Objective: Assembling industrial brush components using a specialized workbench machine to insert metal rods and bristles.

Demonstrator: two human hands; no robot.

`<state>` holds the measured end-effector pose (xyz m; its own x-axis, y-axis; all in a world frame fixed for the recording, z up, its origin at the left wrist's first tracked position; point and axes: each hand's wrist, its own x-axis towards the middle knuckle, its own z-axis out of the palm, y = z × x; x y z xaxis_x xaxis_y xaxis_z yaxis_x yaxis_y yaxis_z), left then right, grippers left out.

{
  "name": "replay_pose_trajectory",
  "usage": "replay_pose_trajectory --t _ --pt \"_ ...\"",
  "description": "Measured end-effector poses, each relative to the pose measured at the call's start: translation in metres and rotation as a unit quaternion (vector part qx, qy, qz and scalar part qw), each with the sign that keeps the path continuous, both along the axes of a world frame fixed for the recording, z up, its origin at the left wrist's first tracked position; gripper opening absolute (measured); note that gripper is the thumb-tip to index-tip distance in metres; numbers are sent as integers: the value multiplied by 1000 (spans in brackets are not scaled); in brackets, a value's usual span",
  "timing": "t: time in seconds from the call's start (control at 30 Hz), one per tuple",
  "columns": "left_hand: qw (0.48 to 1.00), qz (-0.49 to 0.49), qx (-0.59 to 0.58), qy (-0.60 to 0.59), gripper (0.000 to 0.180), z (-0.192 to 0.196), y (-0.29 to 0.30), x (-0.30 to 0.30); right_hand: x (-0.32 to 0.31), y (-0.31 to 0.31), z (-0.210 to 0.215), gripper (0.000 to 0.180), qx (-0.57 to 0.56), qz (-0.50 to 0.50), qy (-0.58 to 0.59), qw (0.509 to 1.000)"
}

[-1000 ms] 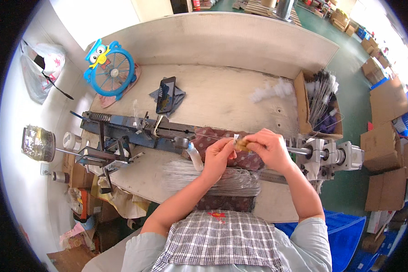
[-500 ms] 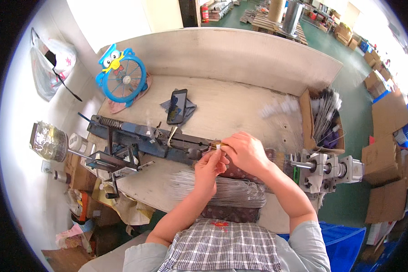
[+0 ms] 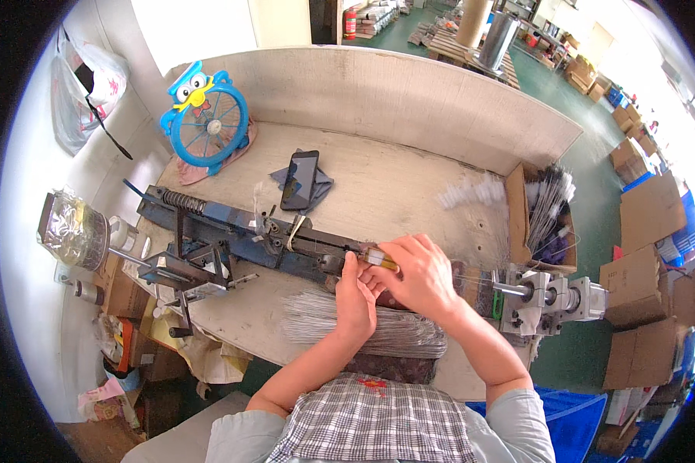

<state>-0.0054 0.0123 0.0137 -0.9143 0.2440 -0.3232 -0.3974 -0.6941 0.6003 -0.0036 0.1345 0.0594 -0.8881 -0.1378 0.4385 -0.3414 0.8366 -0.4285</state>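
My right hand (image 3: 421, 274) is closed round a short amber-yellow, handle-like piece (image 3: 386, 262) with a pale end toward the left. Just left of it, my left hand (image 3: 355, 301) has its thumb raised and its fingers curled against the right fingertips; whatever they pinch is hidden. Both hands are at the right end of a long dark-blue metal bench fixture (image 3: 247, 235), which carries a spring and a pale band (image 3: 295, 231). Below the hands lies a thick bundle of thin grey wires (image 3: 394, 330) on a dark dotted cloth (image 3: 394, 367).
A motor-like shaft unit (image 3: 552, 295) is mounted at the table's right edge. Behind it stands a cardboard box (image 3: 520, 220) of wire brushes. A phone (image 3: 300, 180) rests on a grey cloth, near a blue toy-shaped fan (image 3: 208, 123). A crank frame (image 3: 185, 270) stands at left.
The yellow piece now shows more plainly between my hands, angled down to the right. My left thumb has straightened upward and my right hand has shifted slightly down. The whole view has moved slightly.
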Motion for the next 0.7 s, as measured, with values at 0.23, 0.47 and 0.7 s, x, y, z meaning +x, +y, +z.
replay_pose_trajectory --t 0.23,0.47,0.7 --pt "999 15 32 8 22 -17 -1 1 2 -1 -8 33 10 -23 89 996" --pt "999 42 6 24 12 -5 3 2 6 8 -14 25 1 27 93 995" --pt "999 35 -5 30 12 -3 7 1 8 17 -9 27 -20 32 88 995"
